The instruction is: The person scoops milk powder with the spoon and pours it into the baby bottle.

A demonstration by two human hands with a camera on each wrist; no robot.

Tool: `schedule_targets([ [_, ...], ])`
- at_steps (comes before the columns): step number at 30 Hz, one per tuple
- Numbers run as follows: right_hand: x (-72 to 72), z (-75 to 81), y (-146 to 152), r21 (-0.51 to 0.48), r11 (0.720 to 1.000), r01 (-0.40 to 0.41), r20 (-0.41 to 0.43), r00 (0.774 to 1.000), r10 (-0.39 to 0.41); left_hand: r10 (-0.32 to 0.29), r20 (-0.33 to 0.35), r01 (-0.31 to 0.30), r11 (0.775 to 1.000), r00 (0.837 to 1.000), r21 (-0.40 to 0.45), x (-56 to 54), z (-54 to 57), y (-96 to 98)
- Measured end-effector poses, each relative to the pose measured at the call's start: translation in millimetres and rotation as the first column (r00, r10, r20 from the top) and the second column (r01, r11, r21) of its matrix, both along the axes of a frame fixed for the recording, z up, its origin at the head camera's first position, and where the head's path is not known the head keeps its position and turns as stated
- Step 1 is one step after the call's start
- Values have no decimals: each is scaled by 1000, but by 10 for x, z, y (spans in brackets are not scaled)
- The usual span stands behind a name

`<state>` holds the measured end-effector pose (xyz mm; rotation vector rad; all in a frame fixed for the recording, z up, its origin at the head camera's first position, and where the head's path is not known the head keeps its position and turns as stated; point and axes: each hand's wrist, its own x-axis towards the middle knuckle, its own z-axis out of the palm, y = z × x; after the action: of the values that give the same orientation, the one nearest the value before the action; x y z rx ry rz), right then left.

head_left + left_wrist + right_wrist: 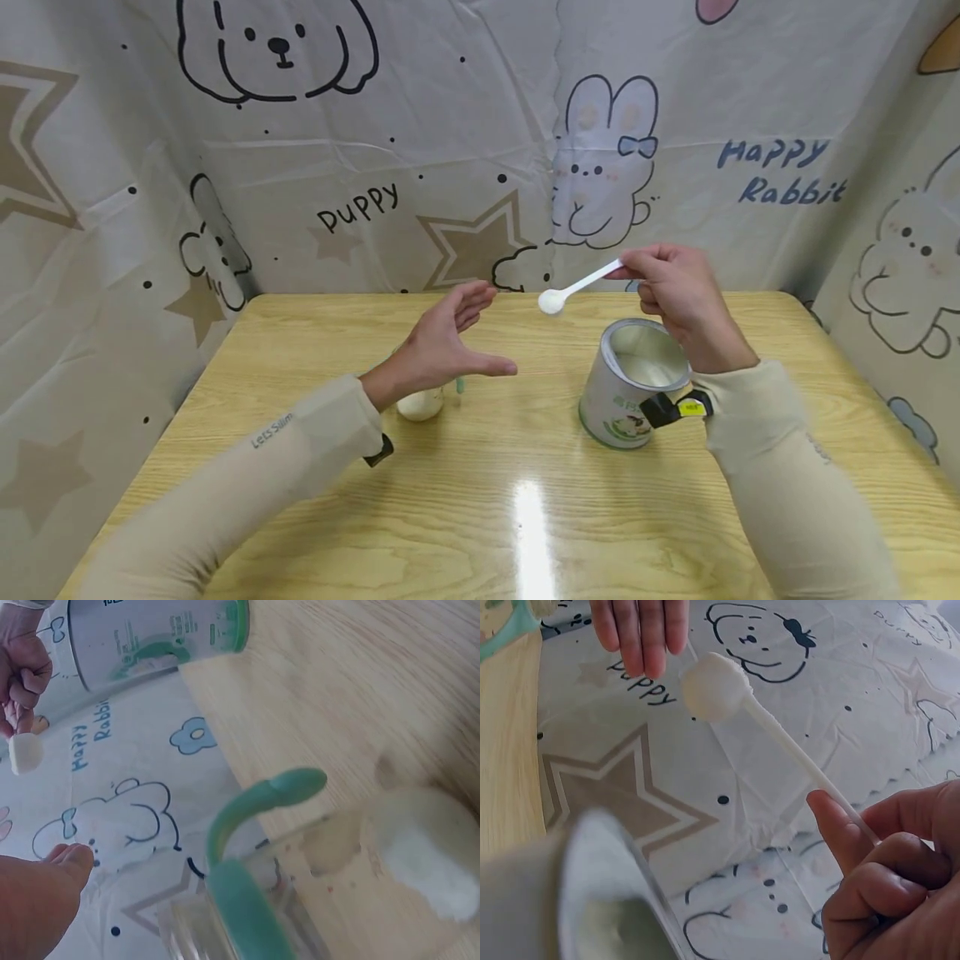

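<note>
In the head view my right hand (678,300) pinches the handle end of a white measuring scoop (581,286) held in the air, left of and above an opened tin (618,408). The scoop's bowl points left and shows white powder. My left hand (442,342) has its fingers straight and thumb spread apart, holding nothing, above a baby bottle (420,406) that it partly hides. In the left wrist view the bottle's green handle (251,922) and the white powder (427,855) at its base show close up.
Both stand on a wood-grain table (465,517), the tin to the right and the bottle left of the middle. A cartoon-printed cloth (465,125) hangs behind the table and along its sides. Pale powder (652,367) shows inside the tin.
</note>
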<state>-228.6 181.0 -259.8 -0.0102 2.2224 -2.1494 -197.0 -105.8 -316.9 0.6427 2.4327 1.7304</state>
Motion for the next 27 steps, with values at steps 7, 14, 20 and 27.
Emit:
schedule_targets([
  [7, -17, -7, -188, -5, 1000, -21, -5, 1000, 21, 11, -21, -10, 1000, 1000, 14, 26, 23, -166],
  [14, -41, -18, -347, 24, 999, -42, -11, 999, 42, 46, -39, -47, 999, 998, -26, 48, 7, -343],
  [20, -58, -40, -470, 54, 997, -58, 0, 998, 58, 63, -33, -64, 997, 997, -38, 90, -25, -512],
  [27, -85, -104, -597, 33, 997, -72, 9, 997, 72, 73, -37, -75, 997, 997, -31, 117, -56, -654],
])
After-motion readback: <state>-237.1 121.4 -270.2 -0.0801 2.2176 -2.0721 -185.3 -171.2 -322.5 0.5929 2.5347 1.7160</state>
